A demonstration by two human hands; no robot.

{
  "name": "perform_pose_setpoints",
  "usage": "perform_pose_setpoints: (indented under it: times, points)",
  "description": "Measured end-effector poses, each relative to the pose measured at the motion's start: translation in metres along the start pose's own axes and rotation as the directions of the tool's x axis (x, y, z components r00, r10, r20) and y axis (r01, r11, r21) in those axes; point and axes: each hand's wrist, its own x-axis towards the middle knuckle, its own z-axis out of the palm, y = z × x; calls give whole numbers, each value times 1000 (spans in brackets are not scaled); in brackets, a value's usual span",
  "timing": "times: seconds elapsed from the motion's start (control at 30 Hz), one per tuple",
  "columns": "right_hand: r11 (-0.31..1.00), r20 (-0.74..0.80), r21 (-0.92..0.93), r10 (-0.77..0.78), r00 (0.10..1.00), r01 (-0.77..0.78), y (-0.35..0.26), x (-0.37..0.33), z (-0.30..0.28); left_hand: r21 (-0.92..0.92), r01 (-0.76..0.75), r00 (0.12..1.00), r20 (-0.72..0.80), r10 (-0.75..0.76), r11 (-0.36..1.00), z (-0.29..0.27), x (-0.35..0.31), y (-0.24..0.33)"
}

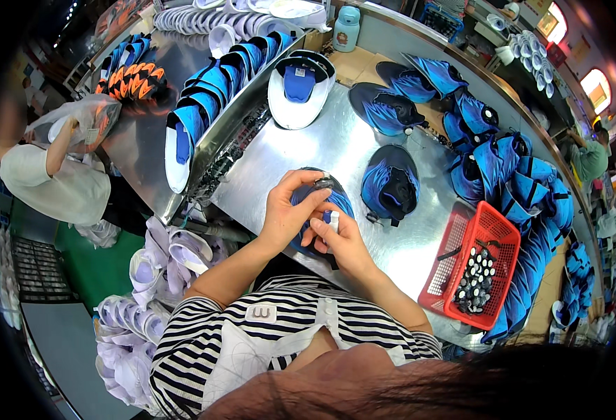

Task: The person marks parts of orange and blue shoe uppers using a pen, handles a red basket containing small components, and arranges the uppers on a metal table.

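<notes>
Blue cap [342,199] is lying beneath; left hand [290,210] is pinching a black piece [324,183], right hand [347,245] a white-blue piece [333,219].

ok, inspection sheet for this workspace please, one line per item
Surface: shiny metal table
Things at hand: blue-and-black peaked cap under both hands
Clutter: red plastic basket of small black-and-white parts; blue caps piled nearby
Hands: left hand pinches black piece, kind unclear; right hand holds small white-and-blue part
Cables: nothing seen
Surroundings: co-worker in white shirt at left, holding clear plastic bag
</notes>
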Motion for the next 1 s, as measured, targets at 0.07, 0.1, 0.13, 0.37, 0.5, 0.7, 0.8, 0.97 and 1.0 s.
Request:
perform_pose_setpoints:
  times: [0.07,0.1,0.13,0.37,0.5,0.7,0.8,0.97,1.0]
  points:
    - [955,-72,-271,-143,987,118,-2,-3,5,51,-61,998,-11,62,997,1,0,-4]
    - [900,-94,-403,-219,971,164,-3,-5,7,35,-64,998,-11,65,997,2,0,-2]
    - [798,-90,-544,-363,928,259,-7,-6,6,17,-65,998,-18,66,998,3,-1,-1]
    - [665,-128,-712,-438,890,225,-25,-4,-25,63,-126,991,54,123,990,5,-1,-4]
    - [769,-164,-618,-326,931,161,-26,-8,-21,16,26,980,199,-29,1000,2,-1,-5]
    - [731,-76,-615,-428,901,296,-20,-5,-23,-276,117,970,236,-51,954,4,-4,4]
    - [567,-38,-727,-595,803,386,-28,-1,-24,6,-53,989,137,52,999,2,-6,1]
    - [503,41,-755,-604,796,420,-46,3,-24,472,-437,897,170,408,765,5,-4,6]
    - [445,65,-783,-636,769,434,-46,3,-23,494,-463,882,180,435,736,5,-4,8]
